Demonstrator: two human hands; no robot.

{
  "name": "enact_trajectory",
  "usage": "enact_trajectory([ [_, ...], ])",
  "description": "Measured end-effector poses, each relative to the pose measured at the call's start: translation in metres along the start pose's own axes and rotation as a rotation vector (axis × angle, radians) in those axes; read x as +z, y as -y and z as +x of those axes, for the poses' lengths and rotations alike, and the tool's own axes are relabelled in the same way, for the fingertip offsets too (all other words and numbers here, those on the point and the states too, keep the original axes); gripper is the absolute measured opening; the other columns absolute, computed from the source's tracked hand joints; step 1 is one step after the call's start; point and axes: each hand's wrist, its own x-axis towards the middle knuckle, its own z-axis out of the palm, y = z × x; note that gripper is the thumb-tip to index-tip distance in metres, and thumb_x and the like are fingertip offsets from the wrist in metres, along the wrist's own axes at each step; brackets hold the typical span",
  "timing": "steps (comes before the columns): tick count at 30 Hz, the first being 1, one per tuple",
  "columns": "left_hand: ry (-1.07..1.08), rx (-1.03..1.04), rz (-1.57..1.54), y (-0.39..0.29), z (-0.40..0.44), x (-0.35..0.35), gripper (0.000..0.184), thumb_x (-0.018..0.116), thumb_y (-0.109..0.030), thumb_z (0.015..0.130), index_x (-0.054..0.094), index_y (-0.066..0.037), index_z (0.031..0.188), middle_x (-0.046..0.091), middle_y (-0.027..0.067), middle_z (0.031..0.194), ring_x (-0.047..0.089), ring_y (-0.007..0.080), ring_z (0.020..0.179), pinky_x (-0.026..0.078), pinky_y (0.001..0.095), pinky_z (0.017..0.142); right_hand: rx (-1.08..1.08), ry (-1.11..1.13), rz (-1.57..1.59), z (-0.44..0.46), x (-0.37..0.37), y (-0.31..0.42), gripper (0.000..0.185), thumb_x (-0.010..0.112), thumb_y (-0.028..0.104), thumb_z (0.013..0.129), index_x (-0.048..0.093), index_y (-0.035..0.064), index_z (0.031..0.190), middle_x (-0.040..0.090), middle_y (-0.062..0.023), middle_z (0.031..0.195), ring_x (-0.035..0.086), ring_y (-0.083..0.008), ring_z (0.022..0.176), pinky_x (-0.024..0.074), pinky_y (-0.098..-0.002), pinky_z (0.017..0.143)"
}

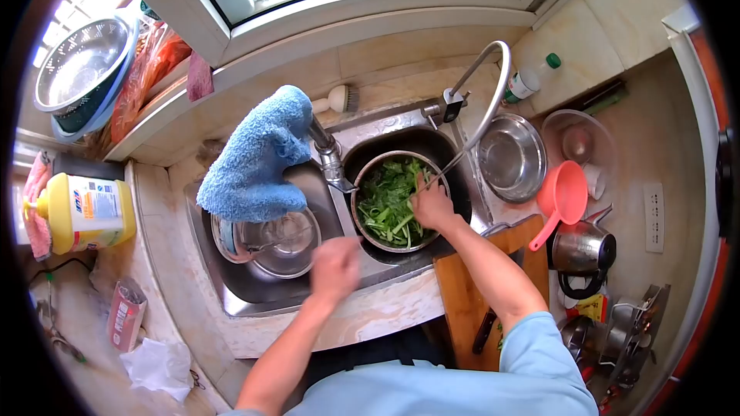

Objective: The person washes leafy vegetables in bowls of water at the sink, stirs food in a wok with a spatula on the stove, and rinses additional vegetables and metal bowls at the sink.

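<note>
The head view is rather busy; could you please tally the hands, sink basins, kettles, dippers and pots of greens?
Hands: 2
Sink basins: 2
Kettle: 1
Dipper: 1
Pot of greens: 1
Total: 7

Two bare hands [334, 270] [433, 204], two sink basins [250, 286] [445, 148] and one pot [354, 209] of leafy greens [388, 206] show. One kettle [576, 251], one pink dipper [566, 189] and one knife [484, 331] appear.

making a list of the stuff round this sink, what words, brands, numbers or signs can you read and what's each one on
Nothing reads clearly enough to quote.
Yellow jug: blue and dark print on a white label, too small and blurred.
Red and white box: pale characters on its side, too blurred.
Green-capped bottle: printed label, too small.
</note>
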Motion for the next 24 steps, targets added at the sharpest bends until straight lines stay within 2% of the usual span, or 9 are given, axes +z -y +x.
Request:
enact_trajectory([
  [3, 0.221, 0.141, 0.281, -0.028, 0.053, 0.079, 0.065, 0.069, -0.020, 0.080, 0.047, -0.003, 0.139, 0.048, 0.0160, 0.143, 0.046, 0.0376, 0.129, 0.037, 0.0470, 0.107, -0.202, 0.048, -0.257, 0.008, 0.024, -0.005, 0.082, 0.050, 0.051, 0.093, 0.020, 0.0032, 0.153, 0.022, -0.0257, 0.155, 0.040, -0.0445, 0.130, 0.0480, -0.0492, 0.097],
  [5, 0.347, -0.007, 0.463, -0.020, 0.076, 0.117, 0.089, 0.072, -0.033, 0.079, 0.027, -0.007, 0.151, 0.033, 0.0135, 0.154, 0.034, 0.0397, 0.138, 0.030, 0.0501, 0.112, -0.314, 0.097, -0.406, 0.035, 0.071, -0.027, 0.087, 0.051, 0.054, 0.092, 0.018, 0.0020, 0.153, 0.021, -0.0254, 0.156, 0.040, -0.0432, 0.130, 0.0462, -0.0478, 0.101],
  [8, 0.513, -0.219, 0.512, -0.005, 0.097, 0.140, 0.093, 0.072, -0.043, 0.078, 0.026, -0.007, 0.151, 0.035, 0.0136, 0.153, 0.035, 0.0387, 0.138, 0.032, 0.0508, 0.111, -0.312, 0.210, -0.444, 0.036, 0.039, -0.004, 0.078, 0.043, 0.048, 0.095, 0.021, -0.0001, 0.152, 0.023, -0.0249, 0.156, 0.032, -0.0438, 0.137, 0.0351, -0.0493, 0.109],
  [11, 0.664, -0.282, 0.481, 0.017, 0.102, 0.159, 0.094, 0.071, -0.044, 0.079, 0.024, -0.007, 0.152, 0.035, 0.0141, 0.153, 0.036, 0.0392, 0.137, 0.032, 0.0521, 0.111, -0.293, 0.060, -0.323, 0.048, 0.078, -0.025, 0.063, 0.046, 0.034, 0.095, 0.032, 0.0014, 0.146, 0.038, -0.0255, 0.145, 0.048, -0.0439, 0.125, 0.0416, -0.0494, 0.102],
  [12, 0.329, -0.125, 0.518, 0.019, 0.093, 0.163, 0.076, 0.069, -0.031, 0.081, 0.036, -0.009, 0.146, 0.052, 0.0155, 0.139, 0.051, 0.0381, 0.124, 0.042, 0.0500, 0.102, -0.232, 0.096, -0.209, 0.047, 0.060, -0.023, 0.058, 0.048, 0.030, 0.094, 0.036, 0.0028, 0.144, 0.042, -0.0253, 0.140, 0.052, -0.0440, 0.119, 0.0445, -0.0499, 0.099],
  [15, 0.420, -0.185, 0.406, 0.021, 0.122, 0.134, 0.054, 0.063, -0.010, 0.079, 0.053, -0.009, 0.132, 0.065, 0.0141, 0.115, 0.062, 0.0358, 0.104, 0.051, 0.0461, 0.089, -0.171, -0.021, -0.018, 0.048, 0.031, -0.025, 0.038, 0.050, 0.017, 0.091, 0.048, 0.0081, 0.128, 0.053, -0.0238, 0.120, 0.062, -0.0437, 0.101, 0.0499, -0.0538, 0.086],
  [17, 0.056, 0.017, 0.273, 0.038, 0.117, 0.122, 0.026, 0.053, -0.003, 0.081, 0.068, -0.008, 0.102, 0.066, 0.0127, 0.095, 0.063, 0.0340, 0.087, 0.053, 0.0459, 0.075, -0.161, -0.071, 0.084, 0.030, 0.008, -0.029, 0.035, 0.050, 0.014, 0.090, 0.049, 0.0082, 0.125, 0.054, -0.0240, 0.117, 0.062, -0.0425, 0.099, 0.0501, -0.0541, 0.085],
  [19, -0.104, 0.003, 0.135, 0.034, 0.127, 0.107, 0.026, 0.055, 0.000, 0.076, 0.071, -0.008, 0.095, 0.066, 0.0117, 0.102, 0.062, 0.0331, 0.095, 0.052, 0.0467, 0.076, -0.143, -0.028, 0.116, 0.021, -0.006, -0.031, 0.042, 0.051, 0.016, 0.092, 0.047, 0.0101, 0.133, 0.050, -0.0241, 0.130, 0.057, -0.0425, 0.113, 0.0491, -0.0506, 0.092],
  [24, 0.302, 0.229, 0.429, 0.008, 0.114, 0.106, 0.050, 0.063, -0.007, 0.074, 0.062, -0.014, 0.123, 0.060, 0.0063, 0.126, 0.058, 0.0314, 0.110, 0.052, 0.0463, 0.084, -0.335, -0.075, -0.150, 0.005, 0.011, -0.028, 0.049, 0.059, 0.026, 0.090, 0.049, 0.0095, 0.135, 0.038, -0.0209, 0.147, 0.049, -0.0446, 0.122, 0.0493, -0.0474, 0.096],
])
